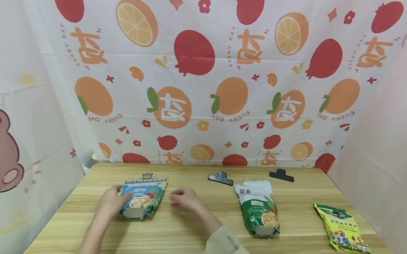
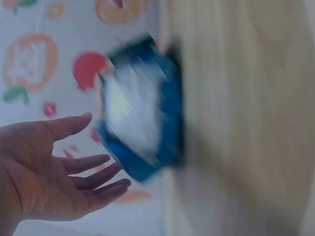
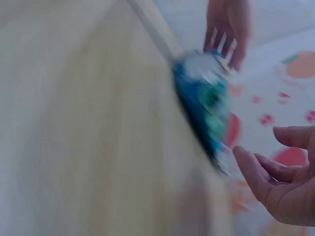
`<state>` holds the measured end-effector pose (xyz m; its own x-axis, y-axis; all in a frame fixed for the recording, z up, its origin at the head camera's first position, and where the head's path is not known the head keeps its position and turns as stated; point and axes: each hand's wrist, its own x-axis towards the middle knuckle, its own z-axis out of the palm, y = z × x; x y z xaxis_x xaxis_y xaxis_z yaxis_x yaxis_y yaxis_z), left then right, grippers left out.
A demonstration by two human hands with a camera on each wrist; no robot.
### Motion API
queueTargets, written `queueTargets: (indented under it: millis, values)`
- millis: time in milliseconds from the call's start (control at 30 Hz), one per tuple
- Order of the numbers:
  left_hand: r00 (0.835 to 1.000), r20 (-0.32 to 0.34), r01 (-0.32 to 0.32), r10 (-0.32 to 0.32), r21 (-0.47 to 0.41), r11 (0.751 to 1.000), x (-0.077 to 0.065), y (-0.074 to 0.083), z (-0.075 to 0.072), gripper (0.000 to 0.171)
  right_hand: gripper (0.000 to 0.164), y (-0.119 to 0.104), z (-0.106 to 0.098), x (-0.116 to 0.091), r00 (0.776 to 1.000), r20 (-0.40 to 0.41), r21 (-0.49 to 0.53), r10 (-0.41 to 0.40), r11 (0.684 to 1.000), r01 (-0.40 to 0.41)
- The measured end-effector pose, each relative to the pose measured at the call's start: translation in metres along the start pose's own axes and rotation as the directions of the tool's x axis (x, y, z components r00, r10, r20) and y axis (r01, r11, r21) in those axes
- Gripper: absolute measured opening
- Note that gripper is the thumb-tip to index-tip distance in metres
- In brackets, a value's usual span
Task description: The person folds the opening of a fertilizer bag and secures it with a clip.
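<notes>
- Our left grip (image 1: 109, 201), fingers spread, holding nothing, flanks the blue pouch (image 1: 142, 200) on the tabletop (image 1: 160, 244).
- Our right grip (image 1: 186, 199), loosely parted, empty, hangs opposite.
- The clip (image 1: 146, 181) along the pouch's top presumably keeps it closed.

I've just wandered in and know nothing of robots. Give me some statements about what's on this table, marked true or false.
1. The blue bag is between the left hand and the right hand. True.
2. Two black clips lie on the table. True.
3. The right hand is holding a clip. False: it holds nothing.
4. The yellow bag lies between the blue and green bags. False: it lies right of both.
5. There is only one hand. False: two show.
</notes>
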<state>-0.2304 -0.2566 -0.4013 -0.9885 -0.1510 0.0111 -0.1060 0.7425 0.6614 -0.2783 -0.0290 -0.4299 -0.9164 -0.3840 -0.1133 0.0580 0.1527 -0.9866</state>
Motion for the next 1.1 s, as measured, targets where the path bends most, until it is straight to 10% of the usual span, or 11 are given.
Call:
queueTargets:
  millis: [133,267,533,667,767,933,1100]
  values:
    - [0.997,-0.049,-0.068,0.063,-0.106,0.992,-0.008,0.029,0.010,0.053,0.028,-0.016,-0.042,-0.012,0.995,-0.013,-0.118,-0.102,0.988,0.100]
    - [0.993,-0.082,-0.108,0.084,-0.345,0.932,-0.015,0.062,0.037,0.043,0.032,-0.029,-0.088,-0.035,0.983,-0.023,-0.165,-0.181,0.971,0.175]
    - [0.995,0.024,-0.042,0.093,-0.763,0.645,-0.028,0.116,0.106,0.038,0.036,-0.027,-0.175,-0.080,0.969,-0.190,-0.233,-0.160,0.966,0.114]
    - [0.972,0.196,0.117,0.127,-0.880,0.461,-0.039,0.134,0.136,0.042,0.039,-0.017,-0.208,-0.101,0.951,-0.265,-0.330,-0.156,0.942,0.062]
    - [0.947,0.297,0.233,0.126,-0.900,0.367,-0.046,0.147,0.156,0.044,0.041,-0.008,-0.227,-0.113,0.934,-0.324,-0.436,-0.149,0.900,-0.007]
    - [0.932,0.350,0.287,0.092,-0.870,0.400,-0.050,0.168,0.183,0.043,0.040,0.007,-0.249,-0.125,0.920,-0.366,-0.573,-0.140,0.813,-0.104]
    - [0.927,0.373,0.304,0.047,-0.816,0.491,-0.051,0.180,0.203,0.039,0.044,0.020,-0.255,-0.125,0.940,-0.337,-0.581,-0.054,0.798,-0.162]
